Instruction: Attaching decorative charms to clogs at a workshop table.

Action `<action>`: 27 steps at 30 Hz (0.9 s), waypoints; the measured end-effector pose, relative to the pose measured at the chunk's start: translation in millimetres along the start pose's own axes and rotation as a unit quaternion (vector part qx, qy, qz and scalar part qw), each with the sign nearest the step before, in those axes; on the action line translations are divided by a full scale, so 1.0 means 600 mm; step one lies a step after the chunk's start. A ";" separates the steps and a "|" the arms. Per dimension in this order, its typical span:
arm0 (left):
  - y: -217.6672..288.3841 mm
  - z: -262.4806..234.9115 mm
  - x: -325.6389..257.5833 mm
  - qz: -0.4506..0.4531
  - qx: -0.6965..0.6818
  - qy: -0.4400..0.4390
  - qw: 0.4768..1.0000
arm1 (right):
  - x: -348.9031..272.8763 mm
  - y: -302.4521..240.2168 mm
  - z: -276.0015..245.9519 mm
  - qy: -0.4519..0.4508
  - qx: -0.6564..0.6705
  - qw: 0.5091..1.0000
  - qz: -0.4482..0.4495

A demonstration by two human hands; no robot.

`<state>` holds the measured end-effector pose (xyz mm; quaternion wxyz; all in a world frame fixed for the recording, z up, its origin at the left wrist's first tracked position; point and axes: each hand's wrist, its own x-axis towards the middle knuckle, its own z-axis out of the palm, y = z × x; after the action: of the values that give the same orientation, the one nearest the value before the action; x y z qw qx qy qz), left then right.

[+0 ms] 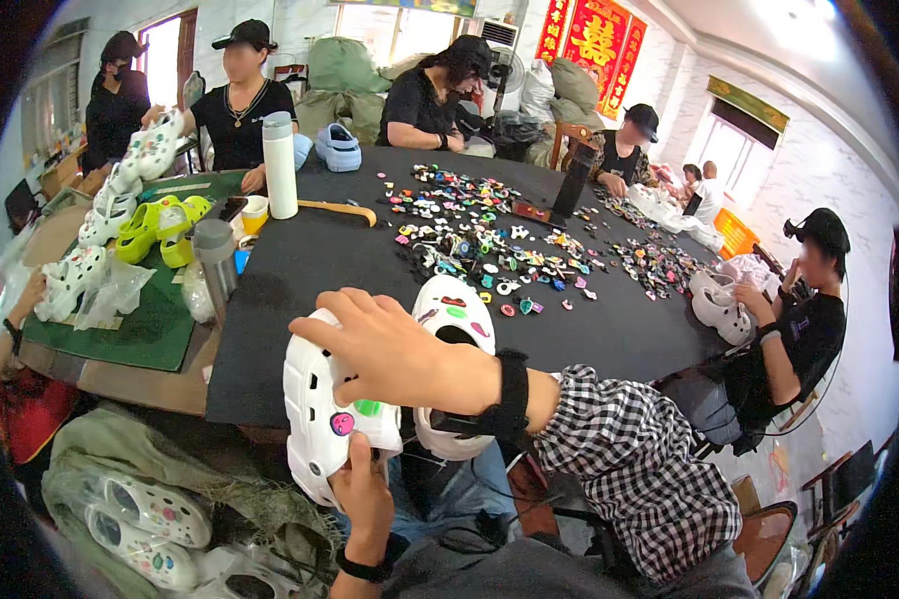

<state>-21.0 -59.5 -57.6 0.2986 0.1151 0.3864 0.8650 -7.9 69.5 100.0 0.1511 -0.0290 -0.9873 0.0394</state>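
Observation:
A white clog (310, 419) with holes is tilted at the table's near edge, held in both my hands. My left hand (365, 494) grips its lower end from below, with the fingers partly hidden inside or behind it. My right hand (395, 349) reaches across the top, fingers curled over the far side and thumb against the upper. A round pink charm (342, 424) and a green charm (368, 407) sit on the clog near that thumb. A second white clog (454, 307), with several charms on it, stands close by, partly hidden under my right forearm.
Loose colourful charms (489, 235) are heaped across the dark table (300, 270). To the left stand a white bottle (280, 165), a grey tumbler (215, 262) and green clogs (145, 230). A sack of white clogs (140, 534) lies below left. Several people sit or stand around.

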 end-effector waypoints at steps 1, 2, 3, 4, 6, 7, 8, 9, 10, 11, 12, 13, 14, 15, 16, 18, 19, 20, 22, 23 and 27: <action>-0.004 -0.003 0.000 0.004 0.002 0.001 1.000 | -0.003 0.003 0.000 0.003 0.001 1.000 -0.003; -0.010 -0.008 0.001 -0.012 -0.002 0.002 1.000 | -0.006 0.008 0.002 0.017 0.014 1.000 -0.017; -0.012 -0.010 0.001 -0.028 -0.005 0.003 1.000 | -0.009 0.011 0.002 0.031 0.028 0.999 -0.030; -0.004 -0.011 0.001 -0.059 0.014 0.006 0.998 | -0.011 0.011 -0.004 0.018 0.040 0.999 -0.022; 0.010 0.000 -0.006 -0.055 0.005 -0.010 0.998 | -0.020 0.013 -0.012 0.020 0.037 0.999 -0.024; 0.016 0.004 -0.007 -0.055 -0.006 -0.028 0.998 | -0.025 0.012 -0.016 0.021 0.031 0.999 -0.021; 0.006 -0.010 -0.004 -0.106 0.001 -0.006 0.994 | -0.030 0.011 -0.021 0.025 0.016 0.999 -0.025; 0.006 -0.010 -0.001 -0.103 0.002 -0.006 0.995 | -0.041 0.010 -0.028 0.027 0.016 0.999 -0.027; 0.004 -0.007 -0.002 -0.095 -0.001 -0.017 0.995 | -0.053 0.004 -0.037 0.053 0.003 0.998 -0.040; 0.003 -0.009 -0.002 -0.084 -0.006 -0.022 0.996 | -0.062 -0.003 -0.045 0.076 -0.007 0.995 -0.058; -0.005 -0.016 0.003 -0.102 -0.013 -0.022 0.994 | -0.074 -0.013 -0.055 0.075 -0.003 0.995 -0.065; -0.001 -0.008 0.000 -0.098 -0.013 -0.015 0.995 | -0.090 -0.025 -0.066 0.090 0.016 0.995 -0.048; 0.007 0.004 -0.003 -0.070 -0.035 -0.026 0.997 | -0.102 -0.034 -0.067 0.105 0.038 0.993 -0.033; 0.017 0.012 -0.003 -0.041 -0.055 -0.038 0.997 | -0.116 -0.040 -0.063 0.102 0.046 0.993 -0.040; 0.025 0.016 -0.004 -0.042 -0.059 -0.059 0.996 | -0.136 -0.049 -0.061 0.105 0.066 0.992 -0.018; 0.023 0.016 -0.005 -0.025 -0.084 -0.060 0.994 | -0.169 -0.065 -0.045 0.110 0.083 0.990 0.006; 0.021 0.017 -0.005 -0.011 -0.110 -0.065 0.992 | -0.185 -0.069 -0.033 0.119 0.078 0.990 0.015; 0.015 0.013 0.000 -0.008 -0.086 -0.063 0.994 | -0.197 -0.065 -0.020 0.127 0.076 0.989 0.026; 0.022 0.003 0.004 0.013 -0.024 -0.078 0.997 | -0.212 -0.060 -0.004 0.149 0.063 0.987 0.027; 0.029 0.002 0.003 0.036 0.037 -0.089 0.995 | -0.218 -0.060 0.004 0.169 0.050 0.984 0.024; 0.045 0.023 0.004 0.041 -0.094 -0.052 0.993 | -0.237 -0.063 0.028 0.184 0.051 0.981 0.029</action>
<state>-28.7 -63.8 -28.6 0.2924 0.1473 0.2819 0.9019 120.9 21.1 45.3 0.3306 -0.0568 -0.9380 0.0879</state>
